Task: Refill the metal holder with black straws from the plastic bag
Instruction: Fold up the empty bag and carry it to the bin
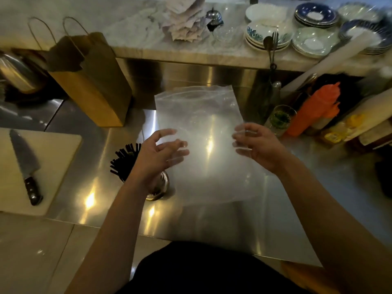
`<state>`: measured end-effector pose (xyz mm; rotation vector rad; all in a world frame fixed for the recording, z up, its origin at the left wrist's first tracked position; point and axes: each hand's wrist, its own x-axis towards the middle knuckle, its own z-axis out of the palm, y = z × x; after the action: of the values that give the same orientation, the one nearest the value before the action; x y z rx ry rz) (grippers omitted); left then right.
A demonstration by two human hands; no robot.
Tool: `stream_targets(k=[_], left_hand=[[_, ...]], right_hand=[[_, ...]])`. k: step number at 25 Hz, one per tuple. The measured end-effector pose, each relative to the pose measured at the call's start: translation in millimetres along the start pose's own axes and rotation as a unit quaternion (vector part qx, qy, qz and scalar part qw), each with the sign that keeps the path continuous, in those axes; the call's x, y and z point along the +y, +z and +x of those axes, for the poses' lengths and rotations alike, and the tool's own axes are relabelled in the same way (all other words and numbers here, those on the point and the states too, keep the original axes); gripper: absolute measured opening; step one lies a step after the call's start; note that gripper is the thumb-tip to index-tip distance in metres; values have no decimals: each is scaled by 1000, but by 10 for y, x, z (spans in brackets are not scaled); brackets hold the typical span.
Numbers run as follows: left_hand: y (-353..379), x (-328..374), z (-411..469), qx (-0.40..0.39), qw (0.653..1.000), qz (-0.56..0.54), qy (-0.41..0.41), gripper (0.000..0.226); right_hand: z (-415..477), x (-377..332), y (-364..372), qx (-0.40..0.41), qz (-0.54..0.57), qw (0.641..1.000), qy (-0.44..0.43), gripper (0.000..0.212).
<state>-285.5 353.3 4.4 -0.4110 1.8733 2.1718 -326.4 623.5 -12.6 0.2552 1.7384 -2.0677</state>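
Nearest, both forearms reached out over the reflective stainless-steel counter. The left hand was spread and relaxed, its fingertips resting against the left side of the clear, flat plastic bag and gripping nothing. The right hand had its thumb and curled fingers closed on the bag's right edge, blurred behind the film.

Just under the left wrist stood the round perforated metal holder, with thin black straws fanning out of its top towards the left. The bag hung tilted between the hands and showed no straws inside.

By my reading the filling was as good as finished and the emptied bag was being dealt with. The next move called for setting it aside without the left arm knocking the holder.

Further left lay a pale cutting board carrying a dark-handled kitchen knife. Beyond stood a brown paper carrier bag, and to the right an orange squeeze bottle.
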Motion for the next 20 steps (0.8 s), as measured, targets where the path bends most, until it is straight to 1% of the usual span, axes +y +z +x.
stream_targets(k=[2, 3, 5, 7, 11, 14, 18, 20], left_hand=[[-159, 128, -39, -63, 997, 32, -13, 33], [-236, 189, -53, -82, 996, 37, -9, 30], [-379, 302, -64, -82, 996, 38, 14, 21], [-542, 428, -37, -70, 994, 65, 50, 18], [-790, 621, 54, -63, 991, 81, 85, 21], [-874, 680, 77, -71, 991, 75, 85, 18], [-962, 742, 43, -124, 987, 84, 51, 25], [-987, 755, 30, -134, 984, 100, 55, 28]], right_hand=[[-86, -117, 178, 12, 12, 999, -31, 15], [-123, -184, 269, 13, 15, 999, -45, 15], [-180, -297, 429, 8, 5, 998, -70, 17], [-216, -375, 585, 2, -28, 996, -86, 20], [-281, -486, 767, -23, -84, 992, -86, 24], [-337, -554, 816, -30, -97, 991, -89, 24], [-350, -610, 835, 1, -90, 989, -114, 22], [-358, -636, 822, -28, -93, 989, -110, 26]])
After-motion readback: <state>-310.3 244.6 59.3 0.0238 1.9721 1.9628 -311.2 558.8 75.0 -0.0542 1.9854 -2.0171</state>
